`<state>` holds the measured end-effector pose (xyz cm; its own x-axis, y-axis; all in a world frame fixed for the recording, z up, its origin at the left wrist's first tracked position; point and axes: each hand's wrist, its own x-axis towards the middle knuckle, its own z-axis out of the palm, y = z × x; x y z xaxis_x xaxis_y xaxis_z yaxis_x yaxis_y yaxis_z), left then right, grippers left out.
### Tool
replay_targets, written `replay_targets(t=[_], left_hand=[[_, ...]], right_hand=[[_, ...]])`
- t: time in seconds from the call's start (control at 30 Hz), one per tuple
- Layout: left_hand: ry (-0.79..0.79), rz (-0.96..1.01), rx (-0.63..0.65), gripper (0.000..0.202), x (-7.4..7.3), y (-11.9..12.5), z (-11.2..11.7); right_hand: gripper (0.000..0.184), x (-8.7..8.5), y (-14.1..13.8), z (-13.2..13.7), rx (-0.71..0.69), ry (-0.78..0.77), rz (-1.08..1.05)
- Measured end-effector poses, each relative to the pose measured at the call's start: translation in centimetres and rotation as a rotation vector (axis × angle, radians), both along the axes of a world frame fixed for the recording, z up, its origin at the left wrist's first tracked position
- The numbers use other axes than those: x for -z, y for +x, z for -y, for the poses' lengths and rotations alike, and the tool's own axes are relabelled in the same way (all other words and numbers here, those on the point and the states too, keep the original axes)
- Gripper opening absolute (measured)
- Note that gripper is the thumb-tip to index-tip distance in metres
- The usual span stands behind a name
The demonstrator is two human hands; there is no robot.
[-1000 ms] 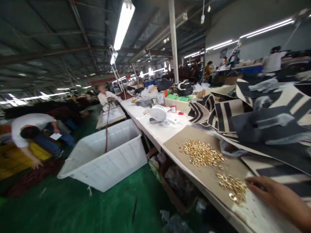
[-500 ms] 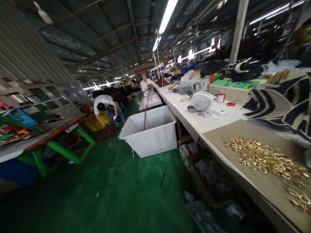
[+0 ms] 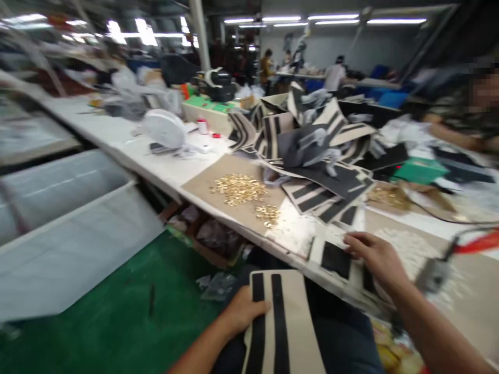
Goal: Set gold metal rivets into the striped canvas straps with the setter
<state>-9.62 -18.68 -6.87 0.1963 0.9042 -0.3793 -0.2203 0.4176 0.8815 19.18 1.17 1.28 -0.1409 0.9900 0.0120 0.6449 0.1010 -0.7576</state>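
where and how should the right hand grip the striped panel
The right hand could best pinch the striped panel by its long right edge, coming from the right: it looks thin and flat, that edge is free, and the left hand holds the opposite edge.

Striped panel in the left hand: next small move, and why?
Probably raise the striped panel toward the black square: the left hand holds it in front of the table, and the right hand is by that square, its grip unclear.
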Motion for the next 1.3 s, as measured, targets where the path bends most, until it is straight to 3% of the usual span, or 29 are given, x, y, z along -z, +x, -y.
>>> replay_targets(t=[0.1,0.27,0.47,0.67,1.03,1.3], left_hand=[[0.017,-0.017,0.032,0.050,0.6,-0.5,-2.2],[-0.059,-0.058,0.028,0.049,-0.2,0.1,-2.0],[-0.076,-0.093,-0.001,0.046,-0.2,0.2,-2.4],[-0.110,-0.049,0.007,0.048,-0.3,0.3,-2.6],[-0.107,-0.042,0.029,0.045,0.1,0.0,-2.9],[-0.099,-0.067,0.030,0.044,-0.1,-0.3,-3.1]], right_hand=[[0.040,-1.6,3.2,-0.1,0.039,-0.020,-0.024],[0.031,-1.4,1.1,0.2,-0.059,0.124,0.063],[0.020,-1.2,0.6,1.2,-0.337,0.319,0.206],[0.020,-1.1,0.9,1.3,-0.425,0.292,0.206],[0.009,-1.4,0.1,0.7,-0.302,0.178,0.201],[0.015,-1.7,0.2,0.7,-0.290,0.147,0.254]])
